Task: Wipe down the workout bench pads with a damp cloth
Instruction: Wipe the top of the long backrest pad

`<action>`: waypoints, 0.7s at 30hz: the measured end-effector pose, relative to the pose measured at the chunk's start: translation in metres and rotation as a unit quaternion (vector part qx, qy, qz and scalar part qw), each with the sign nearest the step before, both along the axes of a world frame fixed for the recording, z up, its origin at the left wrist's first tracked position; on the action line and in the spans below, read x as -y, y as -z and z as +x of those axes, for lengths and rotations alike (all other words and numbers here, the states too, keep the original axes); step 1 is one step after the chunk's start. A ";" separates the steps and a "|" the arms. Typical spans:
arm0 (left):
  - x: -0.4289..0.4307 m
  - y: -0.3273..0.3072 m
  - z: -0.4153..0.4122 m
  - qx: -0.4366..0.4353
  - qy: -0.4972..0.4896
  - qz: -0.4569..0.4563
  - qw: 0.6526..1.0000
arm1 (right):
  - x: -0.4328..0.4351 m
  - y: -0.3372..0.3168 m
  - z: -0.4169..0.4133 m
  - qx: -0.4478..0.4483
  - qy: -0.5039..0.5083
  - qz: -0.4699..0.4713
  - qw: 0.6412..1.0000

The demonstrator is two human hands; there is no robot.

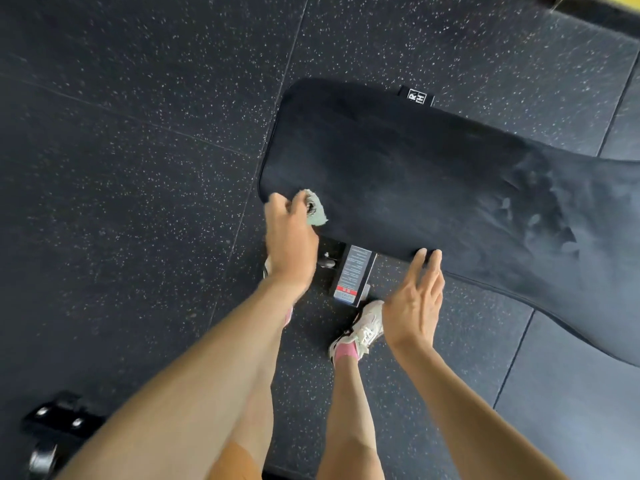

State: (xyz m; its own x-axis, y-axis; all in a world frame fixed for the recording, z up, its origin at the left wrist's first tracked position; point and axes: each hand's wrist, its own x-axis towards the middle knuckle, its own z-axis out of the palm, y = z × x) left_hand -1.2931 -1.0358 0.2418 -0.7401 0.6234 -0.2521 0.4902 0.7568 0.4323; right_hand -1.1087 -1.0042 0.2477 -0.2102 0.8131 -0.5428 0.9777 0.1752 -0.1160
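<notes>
Left hand grips a pale cloth at the bench pad corner, frame centre; right hand, fingers straight, touches the pad's near edge.

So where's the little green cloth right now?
In the head view, the cloth is bunched in the left hand, on the left-end corner of the bench pad, left of the open right hand.

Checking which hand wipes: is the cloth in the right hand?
No, the left hand grips the cloth at a corner of the bench pad; the right hand holds nothing.
</notes>
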 end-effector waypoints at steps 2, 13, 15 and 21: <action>-0.015 -0.004 0.041 0.025 -0.015 0.020 0.999 | -0.004 -0.002 0.010 0.007 0.019 -0.006 1.000; -0.010 0.000 0.050 -0.045 0.063 -0.013 0.997 | -0.026 -0.005 0.056 0.011 0.061 0.004 0.998; -0.020 0.002 0.068 -0.046 -0.026 -0.006 0.999 | -0.030 -0.006 0.056 -0.001 0.056 0.010 0.998; -0.053 -0.010 0.176 0.074 0.145 0.026 0.986 | -0.042 -0.011 0.082 -0.047 0.013 0.027 0.998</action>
State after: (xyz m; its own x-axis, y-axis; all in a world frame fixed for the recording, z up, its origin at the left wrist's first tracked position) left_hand -1.1170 -0.9825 0.2518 -0.4857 0.8186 -0.3065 0.6117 0.5688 0.5499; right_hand -1.0268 -0.9619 0.2589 -0.2366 0.8461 -0.4776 0.9671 0.1580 -0.1992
